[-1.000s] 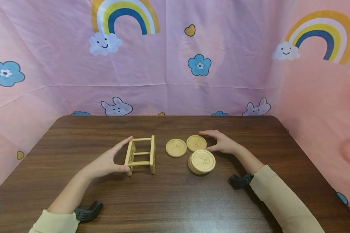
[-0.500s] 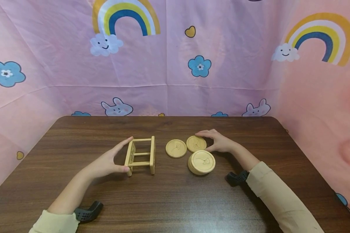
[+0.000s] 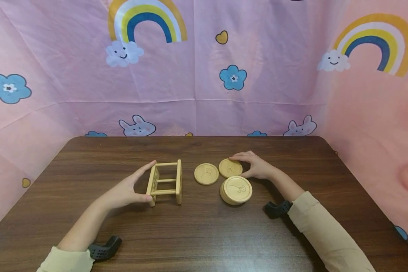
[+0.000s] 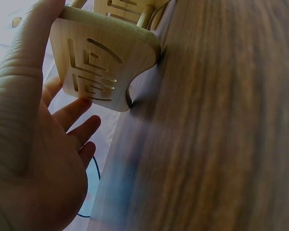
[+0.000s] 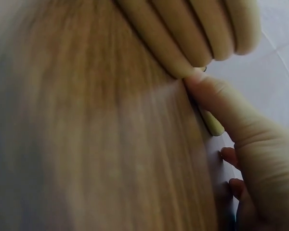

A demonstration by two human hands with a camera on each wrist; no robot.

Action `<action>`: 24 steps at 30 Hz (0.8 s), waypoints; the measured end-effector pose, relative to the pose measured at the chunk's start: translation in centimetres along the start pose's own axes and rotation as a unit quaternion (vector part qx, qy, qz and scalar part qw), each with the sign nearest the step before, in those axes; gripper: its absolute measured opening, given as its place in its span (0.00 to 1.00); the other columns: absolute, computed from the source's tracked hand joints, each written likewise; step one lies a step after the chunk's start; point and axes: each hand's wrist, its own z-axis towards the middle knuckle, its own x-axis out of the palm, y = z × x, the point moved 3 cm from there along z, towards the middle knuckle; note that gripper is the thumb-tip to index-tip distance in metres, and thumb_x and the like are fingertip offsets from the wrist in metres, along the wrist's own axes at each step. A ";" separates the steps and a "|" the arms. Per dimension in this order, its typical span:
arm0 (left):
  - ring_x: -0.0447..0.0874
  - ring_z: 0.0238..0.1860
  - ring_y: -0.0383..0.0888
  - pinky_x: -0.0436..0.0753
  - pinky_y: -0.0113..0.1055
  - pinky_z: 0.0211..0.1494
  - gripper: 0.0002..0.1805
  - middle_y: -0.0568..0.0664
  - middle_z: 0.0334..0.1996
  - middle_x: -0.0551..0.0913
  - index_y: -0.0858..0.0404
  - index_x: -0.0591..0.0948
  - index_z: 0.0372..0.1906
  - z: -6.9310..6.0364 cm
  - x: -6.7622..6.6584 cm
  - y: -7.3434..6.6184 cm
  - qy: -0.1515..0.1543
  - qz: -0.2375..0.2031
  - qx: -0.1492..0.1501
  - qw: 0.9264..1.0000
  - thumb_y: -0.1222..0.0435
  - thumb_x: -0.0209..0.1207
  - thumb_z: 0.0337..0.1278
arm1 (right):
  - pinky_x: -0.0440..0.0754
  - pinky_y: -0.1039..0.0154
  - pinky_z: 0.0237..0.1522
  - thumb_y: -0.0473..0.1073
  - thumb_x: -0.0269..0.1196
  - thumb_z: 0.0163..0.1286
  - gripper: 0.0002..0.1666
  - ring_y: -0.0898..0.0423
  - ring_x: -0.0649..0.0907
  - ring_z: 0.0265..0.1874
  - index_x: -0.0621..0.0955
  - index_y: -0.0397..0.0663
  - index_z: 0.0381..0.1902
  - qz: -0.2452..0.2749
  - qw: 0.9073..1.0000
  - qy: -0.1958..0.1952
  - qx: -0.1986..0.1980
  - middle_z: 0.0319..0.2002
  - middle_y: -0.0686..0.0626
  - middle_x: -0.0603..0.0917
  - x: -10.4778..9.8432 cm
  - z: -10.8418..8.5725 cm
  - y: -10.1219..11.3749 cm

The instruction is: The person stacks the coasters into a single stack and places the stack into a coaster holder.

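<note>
A light wooden rack with rods between two end panels (image 3: 179, 181) stands on the table at centre left. My left hand (image 3: 120, 192) grips its left panel (image 4: 106, 53) between thumb and fingers, at opposite edges. To the right, one round wooden coaster (image 3: 206, 174) lies flat. Beside it my right hand (image 3: 258, 167) holds another flat coaster (image 3: 226, 168) by its edge, index finger at the far side and thumb at the near right. A stack of several coasters (image 3: 237, 189) stands just in front; in the right wrist view the thumb tip is against the stack (image 5: 183, 29).
The brown wooden table (image 3: 190, 234) fills the lower view. A pink and lilac cloth (image 3: 275, 87) with rainbows, flowers and rabbits hangs behind it and at both sides. Each forearm has a dark wrist device, the left one (image 3: 105, 249) near the front.
My right index finger has moved slightly left, onto the far edge of the back coaster. My left hand, the rack and the stack stay in place.
</note>
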 end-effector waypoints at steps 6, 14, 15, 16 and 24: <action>0.45 0.71 0.65 0.52 0.71 0.60 0.56 0.55 0.75 0.48 0.41 0.49 0.76 0.0 -0.1 0.0 0.002 -0.002 0.001 1.000 0.58 0.72 0.45 | 0.62 0.41 0.60 0.46 0.76 0.52 0.41 0.44 0.67 0.60 0.75 0.44 0.64 0.010 1.000 -0.022 0.008 0.61 0.43 0.73 -0.1 -0.3 -0.2; 0.43 0.71 0.64 0.51 0.71 0.61 0.55 0.55 0.75 0.47 0.42 0.49 0.76 0.0 0.0 0.0 0.005 -0.002 -0.011 1.000 0.57 0.72 0.46 | 0.62 0.40 0.61 0.43 0.75 0.52 0.38 0.44 0.68 0.60 0.76 0.44 0.62 0.007 0.999 -0.046 0.028 0.59 0.43 0.74 -0.2 -0.7 -0.1; 0.43 0.71 0.64 0.51 0.71 0.61 0.55 0.54 0.75 0.48 0.42 0.49 0.76 0.0 0.0 -0.1 0.005 -0.002 -0.011 1.000 0.57 0.72 0.46 | 0.63 0.40 0.61 0.43 0.75 0.52 0.38 0.44 0.68 0.60 0.76 0.43 0.62 0.004 0.998 -0.048 0.028 0.59 0.43 0.74 -0.2 -0.7 -0.1; 0.43 0.71 0.64 0.51 0.71 0.61 0.55 0.54 0.75 0.48 0.43 0.49 0.76 -0.1 0.0 -0.1 0.004 -0.002 -0.011 1.000 0.57 0.72 0.46 | 0.63 0.41 0.61 0.43 0.75 0.52 0.38 0.44 0.69 0.60 0.76 0.43 0.62 0.002 0.998 -0.050 0.027 0.59 0.43 0.74 -0.2 -0.8 -0.1; 0.46 0.71 0.64 0.52 0.71 0.61 0.56 0.53 0.75 0.49 0.40 0.50 0.75 0.0 0.0 0.2 0.000 -0.001 0.000 1.000 0.58 0.73 0.44 | 0.63 0.41 0.61 0.45 0.76 0.52 0.40 0.45 0.68 0.62 0.76 0.45 0.63 0.023 0.995 -0.080 0.055 0.60 0.45 0.73 -0.3 -1.2 -0.3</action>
